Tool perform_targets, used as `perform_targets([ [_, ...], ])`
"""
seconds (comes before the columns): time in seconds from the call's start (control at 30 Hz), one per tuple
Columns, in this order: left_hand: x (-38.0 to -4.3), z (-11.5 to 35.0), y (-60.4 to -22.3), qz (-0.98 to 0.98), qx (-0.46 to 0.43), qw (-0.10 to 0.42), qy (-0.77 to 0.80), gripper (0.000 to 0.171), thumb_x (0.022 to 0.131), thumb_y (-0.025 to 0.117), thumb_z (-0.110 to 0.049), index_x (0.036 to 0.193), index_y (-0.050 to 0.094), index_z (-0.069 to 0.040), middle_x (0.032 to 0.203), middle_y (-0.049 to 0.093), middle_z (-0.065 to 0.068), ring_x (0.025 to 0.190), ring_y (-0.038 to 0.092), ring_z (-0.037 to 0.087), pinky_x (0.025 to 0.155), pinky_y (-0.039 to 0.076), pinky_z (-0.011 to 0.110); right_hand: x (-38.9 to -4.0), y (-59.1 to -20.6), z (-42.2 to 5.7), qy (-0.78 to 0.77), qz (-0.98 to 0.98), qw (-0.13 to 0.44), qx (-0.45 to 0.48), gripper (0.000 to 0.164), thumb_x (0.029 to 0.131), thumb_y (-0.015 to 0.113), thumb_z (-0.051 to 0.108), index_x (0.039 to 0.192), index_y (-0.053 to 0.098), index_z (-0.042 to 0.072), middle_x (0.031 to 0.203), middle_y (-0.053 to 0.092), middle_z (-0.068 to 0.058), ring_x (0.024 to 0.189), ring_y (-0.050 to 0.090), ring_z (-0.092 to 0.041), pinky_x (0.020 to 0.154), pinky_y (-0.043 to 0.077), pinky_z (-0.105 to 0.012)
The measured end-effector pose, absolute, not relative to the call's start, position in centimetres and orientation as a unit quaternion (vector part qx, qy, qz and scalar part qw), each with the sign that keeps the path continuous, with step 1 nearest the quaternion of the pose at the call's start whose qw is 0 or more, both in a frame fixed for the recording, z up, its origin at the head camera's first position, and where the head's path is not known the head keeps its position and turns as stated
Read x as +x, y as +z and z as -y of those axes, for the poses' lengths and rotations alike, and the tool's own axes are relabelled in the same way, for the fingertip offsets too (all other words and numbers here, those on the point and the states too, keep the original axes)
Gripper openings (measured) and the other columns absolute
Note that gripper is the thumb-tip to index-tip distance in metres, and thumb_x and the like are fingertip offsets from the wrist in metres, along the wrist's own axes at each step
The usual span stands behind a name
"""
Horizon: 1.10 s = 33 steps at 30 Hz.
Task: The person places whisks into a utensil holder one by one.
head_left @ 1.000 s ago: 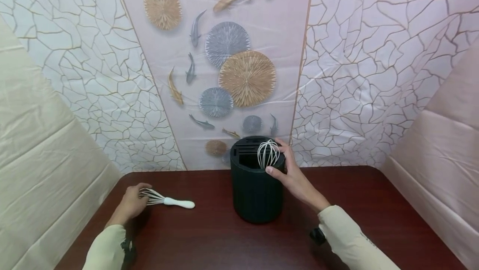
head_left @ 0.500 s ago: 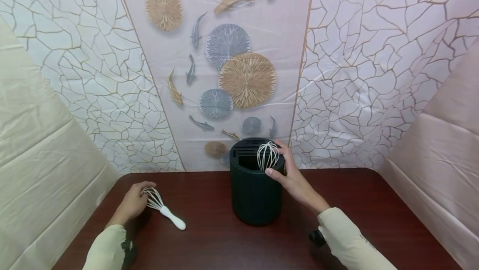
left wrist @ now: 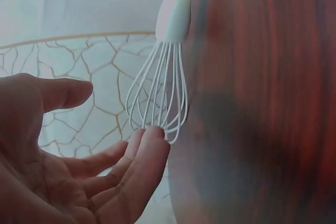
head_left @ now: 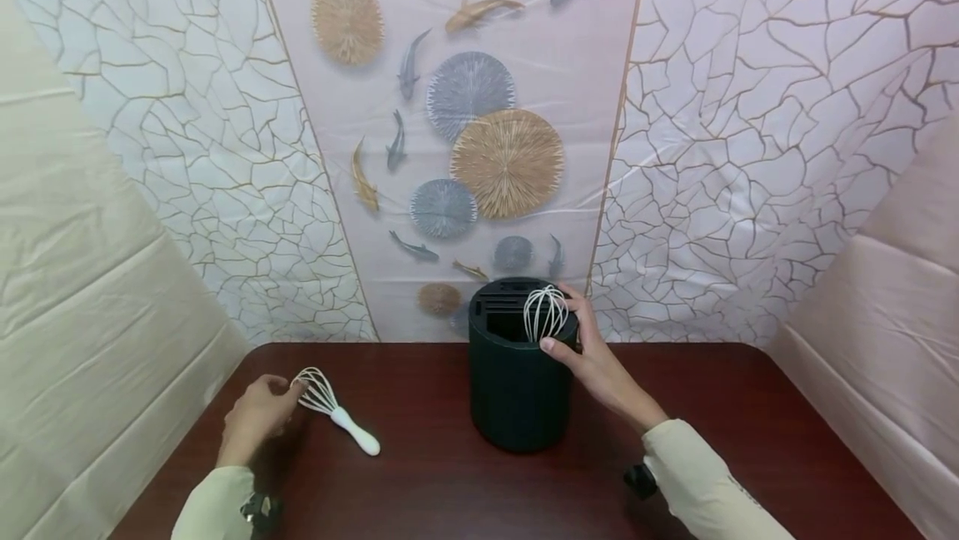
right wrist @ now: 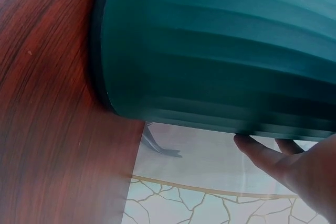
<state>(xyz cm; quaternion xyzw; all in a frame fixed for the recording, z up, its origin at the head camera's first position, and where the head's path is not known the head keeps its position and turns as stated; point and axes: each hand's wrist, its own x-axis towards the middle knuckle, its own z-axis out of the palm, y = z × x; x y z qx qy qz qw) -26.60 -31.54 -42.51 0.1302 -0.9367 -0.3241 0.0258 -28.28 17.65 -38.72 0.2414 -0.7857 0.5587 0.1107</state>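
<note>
A whisk (head_left: 352, 427) with a white handle and pale wire loops lies on the table in the head view. My left hand (head_left: 258, 417) is beside its loop end. In the left wrist view, the fingertips (left wrist: 152, 135) overlap the ends of the wires, while the thumb is apart from them. The dark green utensil holder (head_left: 519, 398) stands upright to the right. My right hand (head_left: 599, 365) holds its right side near the rim, thumb in front and fingers farther back. A second whisk (head_left: 545, 315) stands in the holder, loops up, its handle hidden.
The holder's top has narrow slots (head_left: 504, 304) at the back left and a wider opening in front. Dark red-brown table (head_left: 419, 490) surrounds it. A patterned cloth (head_left: 689, 190) hangs behind the table, with pale padded panels (head_left: 82, 357) on both sides.
The left whisk's handle has swung toward the front of the table. My left thumb has come away from the wires. My right hand has kept its hold on the utensil holder; the view shifted slightly.
</note>
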Motion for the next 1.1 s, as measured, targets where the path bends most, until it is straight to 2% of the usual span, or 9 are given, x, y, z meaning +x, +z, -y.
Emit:
perform_targets([
  [0.1,-26.3,31.1,-43.1,0.920,0.127,0.006,-0.371,0.075,0.105,0.055,-0.050,0.140,0.044,0.015,0.096,0.074,0.023,0.071,0.076,0.023,0.093,0.054,0.059,-28.2,-38.8,-17.8,0.558,0.786,0.112,0.240,0.056,0.103,0.064,0.020,0.150,0.035,0.009,0.175,0.010,-0.009,0.153,0.023,-0.039,0.115,0.033,-0.065],
  [0.2,-26.2,30.7,-43.9,0.885,0.133,-0.008,-0.446,0.078,0.106,0.056,-0.046,0.142,0.036,0.021,0.108,0.069,0.031,0.073,0.076,0.020,0.080,0.063,0.046,-28.2,-38.9,-17.8,0.560,0.785,0.113,0.240,0.056,0.103,0.064,0.019,0.149,0.035,0.009,0.175,0.010,-0.010,0.153,0.023,-0.039,0.115,0.033,-0.065],
  [0.27,-26.2,30.5,-44.3,0.855,0.140,-0.016,-0.500,0.079,0.107,0.056,-0.041,0.144,0.030,0.025,0.114,0.063,0.035,0.077,0.077,0.022,0.071,0.064,0.039,-28.3,-39.0,-17.8,0.562,0.783,0.112,0.241,0.055,0.102,0.064,0.019,0.148,0.035,0.008,0.175,0.010,-0.009,0.153,0.023,-0.038,0.115,0.033,-0.064],
  [0.4,-26.2,29.9,-44.9,0.811,0.145,-0.024,-0.566,0.083,0.109,0.058,-0.032,0.146,0.019,0.030,0.113,0.063,0.037,0.079,0.077,0.025,0.073,0.065,0.038,-28.5,-39.2,-17.7,0.564,0.782,0.112,0.241,0.055,0.102,0.064,0.019,0.148,0.035,0.008,0.175,0.010,-0.009,0.154,0.020,-0.037,0.117,0.030,-0.064],
  [0.47,-26.3,29.4,-45.1,0.799,0.146,-0.026,-0.583,0.082,0.108,0.061,-0.028,0.146,0.018,0.031,0.110,0.064,0.036,0.079,0.077,0.024,0.074,0.065,0.038,-28.5,-39.1,-17.6,0.564,0.782,0.114,0.240,0.055,0.102,0.064,0.019,0.148,0.036,0.008,0.175,0.010,-0.009,0.154,0.020,-0.038,0.117,0.029,-0.064],
  [0.67,-26.5,27.5,-46.0,0.787,0.170,0.000,-0.593,0.069,0.101,0.072,-0.022,0.136,0.033,0.022,0.097,0.070,0.029,0.071,0.077,0.021,0.068,0.064,0.036,-28.4,-38.9,-17.7,0.561,0.784,0.116,0.239,0.055,0.102,0.064,0.020,0.148,0.035,0.007,0.175,0.011,-0.009,0.154,0.021,-0.038,0.117,0.030,-0.065],
  [0.83,-26.7,26.3,-46.9,0.784,0.191,0.029,-0.590,0.105,0.094,0.080,-0.026,0.151,0.004,0.020,0.084,0.072,0.021,0.063,0.076,0.020,0.063,0.064,0.035,-28.3,-38.9,-17.8,0.558,0.787,0.116,0.237,0.055,0.102,0.063,0.020,0.148,0.035,0.006,0.175,0.011,-0.008,0.154,0.022,-0.037,0.117,0.031,-0.065],
  [0.9,-26.9,25.9,-47.1,0.786,0.196,0.039,-0.585,0.113,0.091,0.082,-0.026,0.152,-0.003,0.017,0.079,0.072,0.017,0.061,0.075,0.019,0.061,0.063,0.035,-28.3,-38.9,-17.8,0.557,0.788,0.117,0.236,0.055,0.102,0.064,0.020,0.148,0.036,0.007,0.175,0.011,-0.008,0.154,0.021,-0.037,0.117,0.030,-0.065],
  [1.1,-27.4,25.5,-47.6,0.789,0.203,0.048,-0.579,0.101,0.088,0.082,-0.013,0.146,0.004,0.013,0.073,0.071,0.018,0.056,0.073,0.018,0.058,0.063,0.035,-28.4,-38.9,-17.7,0.556,0.785,0.119,0.245,0.054,0.102,0.064,0.021,0.147,0.037,0.008,0.175,0.012,-0.009,0.155,0.020,-0.037,0.118,0.027,-0.064],
])
